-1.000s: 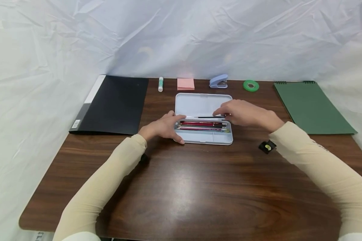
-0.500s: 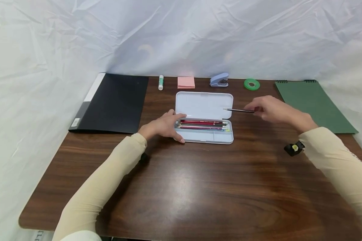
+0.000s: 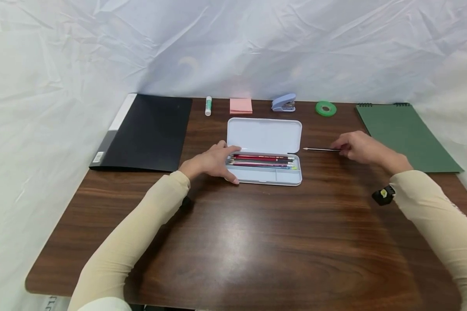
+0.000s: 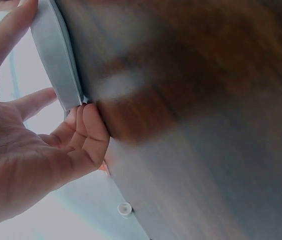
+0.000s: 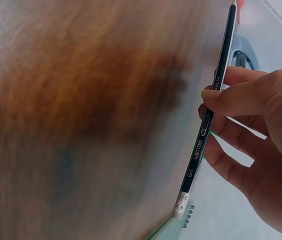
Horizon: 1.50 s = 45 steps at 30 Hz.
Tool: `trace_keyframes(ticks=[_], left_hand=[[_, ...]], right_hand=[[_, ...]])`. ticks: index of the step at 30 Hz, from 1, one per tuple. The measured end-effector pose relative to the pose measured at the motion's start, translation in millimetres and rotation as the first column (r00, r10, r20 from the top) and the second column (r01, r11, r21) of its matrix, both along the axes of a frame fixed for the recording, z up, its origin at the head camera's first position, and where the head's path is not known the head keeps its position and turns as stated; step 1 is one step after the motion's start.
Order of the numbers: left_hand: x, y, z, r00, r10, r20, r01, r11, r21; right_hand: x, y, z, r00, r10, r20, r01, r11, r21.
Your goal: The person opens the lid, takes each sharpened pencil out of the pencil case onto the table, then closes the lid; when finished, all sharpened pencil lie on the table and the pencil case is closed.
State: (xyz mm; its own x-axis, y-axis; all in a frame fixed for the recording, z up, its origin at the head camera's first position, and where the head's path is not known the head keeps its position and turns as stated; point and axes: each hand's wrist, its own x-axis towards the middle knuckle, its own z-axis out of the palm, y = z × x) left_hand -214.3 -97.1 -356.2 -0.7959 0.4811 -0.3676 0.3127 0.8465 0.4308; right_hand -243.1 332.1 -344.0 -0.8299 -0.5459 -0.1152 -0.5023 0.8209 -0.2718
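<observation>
A white pencil case [image 3: 264, 134] lies at mid-table with its lid raised back; several pencils [image 3: 261, 159], some red, fill its rear compartment. My left hand [image 3: 213, 162] holds the case's left end, thumb at the front and index finger near the hinge. Curled fingers meet the case's wall [image 4: 56, 55] in the left wrist view. To the right of the case, my right hand [image 3: 361, 147] pinches a black pencil [image 5: 201, 135] between thumb and fingers. Its sharpened tip points left toward the case, and its white eraser end shows in the right wrist view.
Along the back stand a glue stick [image 3: 208, 106], pink sticky notes [image 3: 241, 106], a blue stapler [image 3: 283, 103] and green tape [image 3: 325, 109]. A black folder [image 3: 151, 131] lies left. A green spiral notebook [image 3: 406, 138] lies right, just beyond my right hand.
My right hand has lifted the black pencil from the case, carried it right and then lowered it slightly toward the table. The left hand has stayed at the case.
</observation>
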Motion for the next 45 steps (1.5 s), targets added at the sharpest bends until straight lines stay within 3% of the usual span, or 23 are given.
trace_keyframes(ticks=[22, 28, 33, 37, 41, 45], left_hand=[[0.0, 1, 1.5, 1.0, 0.008, 0.015, -0.008, 1.0, -0.012], [-0.1, 1, 1.3, 1.0, 0.014, 0.023, -0.014, 1.0, -0.01], [-1.7, 1, 0.6, 1.0, 0.009, 0.016, -0.009, 1.0, -0.007], [-2.5, 2, -0.1, 1.0, 0.008, 0.01, -0.008, 1.0, -0.003], [-2.5, 2, -0.1, 1.0, 0.005, 0.009, -0.005, 1.0, -0.005], [-2.9, 2, 0.3, 1.0, 0.004, 0.007, -0.004, 1.0, -0.003]], right_hand=[[-1.1, 3, -10.7, 0.999, -0.049, 0.0, 0.049, 0.999, -0.011], [1.3, -4, 7.9, 0.997, -0.082, 0.014, 0.083, 0.994, -0.07], [2.7, -27, 34.5, 0.996, -0.09, -0.028, 0.087, 0.99, -0.114], [6.9, -54, 49.4, 0.998, -0.037, -0.059, 0.027, 0.986, -0.167], [8.5, -83, 51.8, 0.999, 0.037, -0.038, -0.043, 0.98, -0.193], [5.9, -111, 43.8, 0.994, 0.107, -0.011, -0.107, 0.98, -0.169]])
